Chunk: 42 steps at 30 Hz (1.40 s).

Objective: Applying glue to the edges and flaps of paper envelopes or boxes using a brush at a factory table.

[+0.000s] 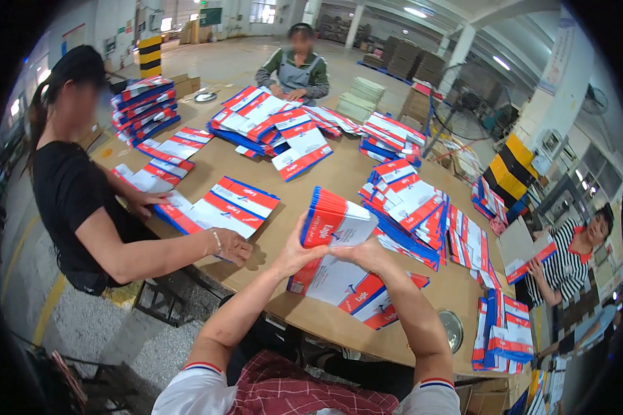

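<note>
Both my hands grip a thick stack of folded flat cartons (349, 225), red and white with blue edges, held upright on edge over the near side of the table. My left hand (299, 250) is closed round the stack's left side, and my right hand (368, 254) clasps its lower right corner. Just beneath, more flat cartons (332, 282) of the same print lie spread at the table's near edge, partly covered by my hands and forearms. Right of my right hand is a heap of loose cartons (412, 204).
Cardboard covers the table (291, 200). At left a co-worker in black (76, 187) reaches over cartons (235, 207); another person (298, 69) sits across, a third (574, 249) at right. Carton stacks stand far left (145, 107) and near right (509, 332). A round metal dish (451, 330) lies near the edge.
</note>
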Motion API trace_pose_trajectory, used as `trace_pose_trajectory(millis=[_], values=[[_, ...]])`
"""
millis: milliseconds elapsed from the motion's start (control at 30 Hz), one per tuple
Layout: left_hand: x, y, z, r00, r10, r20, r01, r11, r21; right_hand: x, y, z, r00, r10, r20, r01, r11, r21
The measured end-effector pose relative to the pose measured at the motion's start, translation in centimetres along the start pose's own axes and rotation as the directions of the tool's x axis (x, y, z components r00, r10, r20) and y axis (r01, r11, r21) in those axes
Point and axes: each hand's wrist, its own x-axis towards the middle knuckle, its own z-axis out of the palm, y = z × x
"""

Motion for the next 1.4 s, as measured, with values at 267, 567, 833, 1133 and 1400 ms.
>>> trace_pose_trajectory(millis=[267,567,833,1133,1400], values=[[1.3,-1.7,-0.5,0.999,0.045,0.022,-0.045,0.999,0.01,0.1,-0.1,-0.3,0.997,-0.071,-0.01,0.072,0.997,0.024],[-1.4,-5.0,-0.7,0.991,0.136,0.0,-0.135,0.99,0.033,-0.7,-0.9,-0.3,0.995,-0.081,0.057,0.089,0.983,-0.161],[-7.1,-3.9,1.2,0.999,0.038,-0.031,-0.032,0.984,0.173,-0.8,0.1,-2.1,0.998,-0.022,0.055,0.026,0.997,-0.079],[-14.7,-4.5,2.0,0.77,-0.639,0.002,0.616,0.741,-0.269,-1.0,8.4,0.7,0.833,0.257,0.489,-0.198,0.965,-0.17],[-15.2,-6.0,3.4,0.669,-0.742,-0.034,0.638,0.597,-0.487,1.0,14.4,4.1,0.735,0.271,0.622,-0.572,0.74,0.354]])
